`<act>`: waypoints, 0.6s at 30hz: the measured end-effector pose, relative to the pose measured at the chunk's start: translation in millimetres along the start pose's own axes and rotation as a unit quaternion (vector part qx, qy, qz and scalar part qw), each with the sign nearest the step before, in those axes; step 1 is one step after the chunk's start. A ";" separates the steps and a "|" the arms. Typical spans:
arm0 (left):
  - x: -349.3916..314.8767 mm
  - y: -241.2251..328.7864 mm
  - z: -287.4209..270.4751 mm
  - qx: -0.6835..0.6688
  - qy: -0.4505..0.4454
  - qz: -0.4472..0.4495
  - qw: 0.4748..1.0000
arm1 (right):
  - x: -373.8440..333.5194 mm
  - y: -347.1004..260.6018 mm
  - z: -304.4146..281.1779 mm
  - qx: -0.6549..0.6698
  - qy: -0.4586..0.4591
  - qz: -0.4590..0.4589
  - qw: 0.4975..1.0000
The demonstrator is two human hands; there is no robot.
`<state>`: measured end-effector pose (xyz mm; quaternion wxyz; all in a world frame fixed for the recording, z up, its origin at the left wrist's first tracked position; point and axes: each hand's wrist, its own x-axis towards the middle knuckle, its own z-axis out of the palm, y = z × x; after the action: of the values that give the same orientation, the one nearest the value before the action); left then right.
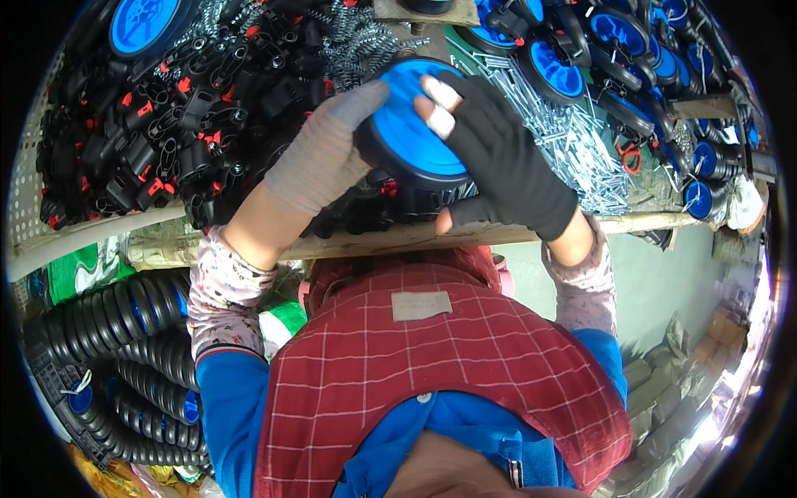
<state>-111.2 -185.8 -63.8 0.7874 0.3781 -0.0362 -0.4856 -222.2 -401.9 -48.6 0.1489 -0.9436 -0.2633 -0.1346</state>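
A wheel [407, 124] with a blue centre and black tyre is held up between my hands over the workbench's front part. My left hand [330, 143], in a grey striped glove, grips its left edge; the fingers behind it are hidden. On the right side my right hand [505, 158], in a black fingerless glove, lays its fingers over the blue face. Two of those fingers carry white wrapping at the tips, and the thumb sticks out below the rim. Behind the wheel stands a small fixture with a wooden block [448, 13] on top.
Black caster brackets [141, 141] with red tabs are heaped at the left. Coil springs [357, 41] lie behind, long steel bolts [581, 149] at the right. Assembled wheels [556, 70] and red-handled scissors [631, 158] are farther right. Stacked black tyres [124, 315] fill the lower left.
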 end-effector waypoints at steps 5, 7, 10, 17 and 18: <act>10.6 -12.0 4.6 0.558 -0.169 -0.017 0.812 | -48.5 21.3 8.9 0.025 0.173 0.109 0.979; 15.2 -27.4 10.4 0.824 -0.231 0.020 0.518 | -69.1 30.5 15.3 0.161 0.249 0.300 0.906; 21.8 -53.1 20.7 0.905 -0.288 -0.021 0.314 | -85.6 47.3 30.7 0.322 0.365 0.425 0.763; 42.0 -21.7 9.8 0.668 -0.075 0.050 0.739 | -83.7 88.7 75.3 0.175 0.442 0.302 0.826; 46.5 -14.4 7.0 0.637 0.007 0.162 0.754 | -79.1 92.9 78.8 -0.022 0.424 0.206 0.882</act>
<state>-100.3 -230.0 -82.3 0.4320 0.7840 -0.3919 -0.2126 -223.8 -486.2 -166.8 0.2498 -0.8323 0.0285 -0.4941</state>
